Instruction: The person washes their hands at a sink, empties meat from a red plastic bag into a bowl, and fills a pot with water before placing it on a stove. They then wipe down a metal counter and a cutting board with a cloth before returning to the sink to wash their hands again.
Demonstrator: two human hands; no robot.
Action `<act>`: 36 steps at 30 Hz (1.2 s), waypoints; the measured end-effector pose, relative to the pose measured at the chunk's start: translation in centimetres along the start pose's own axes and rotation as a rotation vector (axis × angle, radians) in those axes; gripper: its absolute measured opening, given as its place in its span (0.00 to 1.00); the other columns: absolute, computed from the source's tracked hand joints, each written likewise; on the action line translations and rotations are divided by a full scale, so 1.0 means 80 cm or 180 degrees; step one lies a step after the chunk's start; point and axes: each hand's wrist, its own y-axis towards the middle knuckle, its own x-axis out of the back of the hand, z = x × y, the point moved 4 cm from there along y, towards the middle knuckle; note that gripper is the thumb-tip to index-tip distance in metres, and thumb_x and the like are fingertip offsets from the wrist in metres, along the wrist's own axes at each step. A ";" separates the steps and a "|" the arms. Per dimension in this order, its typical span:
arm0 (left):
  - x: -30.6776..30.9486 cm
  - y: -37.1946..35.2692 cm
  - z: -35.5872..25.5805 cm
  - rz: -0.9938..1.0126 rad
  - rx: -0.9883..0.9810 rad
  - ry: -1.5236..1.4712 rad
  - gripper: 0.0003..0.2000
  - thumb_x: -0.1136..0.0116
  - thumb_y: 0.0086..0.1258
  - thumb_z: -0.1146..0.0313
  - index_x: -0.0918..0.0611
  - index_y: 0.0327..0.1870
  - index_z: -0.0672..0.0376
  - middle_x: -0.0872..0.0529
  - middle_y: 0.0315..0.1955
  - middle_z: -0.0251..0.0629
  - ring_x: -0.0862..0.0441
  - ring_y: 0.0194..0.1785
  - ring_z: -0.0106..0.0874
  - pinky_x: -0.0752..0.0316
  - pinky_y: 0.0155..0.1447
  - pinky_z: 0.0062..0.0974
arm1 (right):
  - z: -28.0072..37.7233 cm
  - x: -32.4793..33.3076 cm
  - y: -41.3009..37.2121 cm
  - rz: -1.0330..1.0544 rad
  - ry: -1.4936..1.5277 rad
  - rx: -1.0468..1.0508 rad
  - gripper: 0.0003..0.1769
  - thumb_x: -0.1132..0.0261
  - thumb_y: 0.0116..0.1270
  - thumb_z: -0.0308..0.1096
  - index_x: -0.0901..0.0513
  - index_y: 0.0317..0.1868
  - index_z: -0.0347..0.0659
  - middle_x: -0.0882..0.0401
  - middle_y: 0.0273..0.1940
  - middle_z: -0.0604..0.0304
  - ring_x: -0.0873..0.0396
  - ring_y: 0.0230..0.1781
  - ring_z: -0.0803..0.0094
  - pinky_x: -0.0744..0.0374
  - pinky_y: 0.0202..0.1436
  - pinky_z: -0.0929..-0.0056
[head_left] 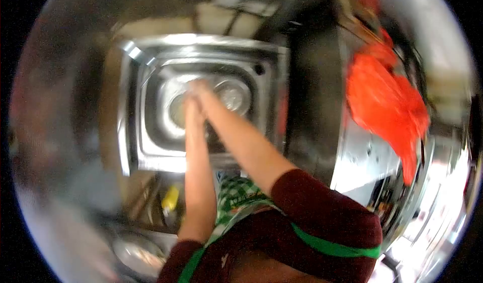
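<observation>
Both arms reach into a steel sink, where the hands come together, blurred by motion. My left hand and my right hand overlap or touch, and I cannot make out which fingers belong to which. Whether anything lies between them is hidden by the blur. Just right of the hands, a round shiny thing, like a bowl or strainer, sits in the basin. A second round, yellowish shape shows at the hands' left. The tap is at the sink's upper left corner.
A red plastic bag hangs or lies on the right, beside a metal surface. Below the sink is a yellow item. Near the bottom left sits a blurred round dish. A checked green apron covers my front.
</observation>
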 end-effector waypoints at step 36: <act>0.122 0.187 -0.202 -0.1622 -0.2367 0.4618 0.19 0.45 0.55 0.55 0.18 0.34 0.66 0.19 0.32 0.48 0.23 0.33 0.41 0.31 0.39 0.41 | 0.117 0.532 -0.616 -0.3853 -0.1529 0.1635 0.27 0.33 0.50 0.37 0.30 0.51 0.37 0.24 0.39 0.52 0.24 0.36 0.67 0.25 0.37 0.69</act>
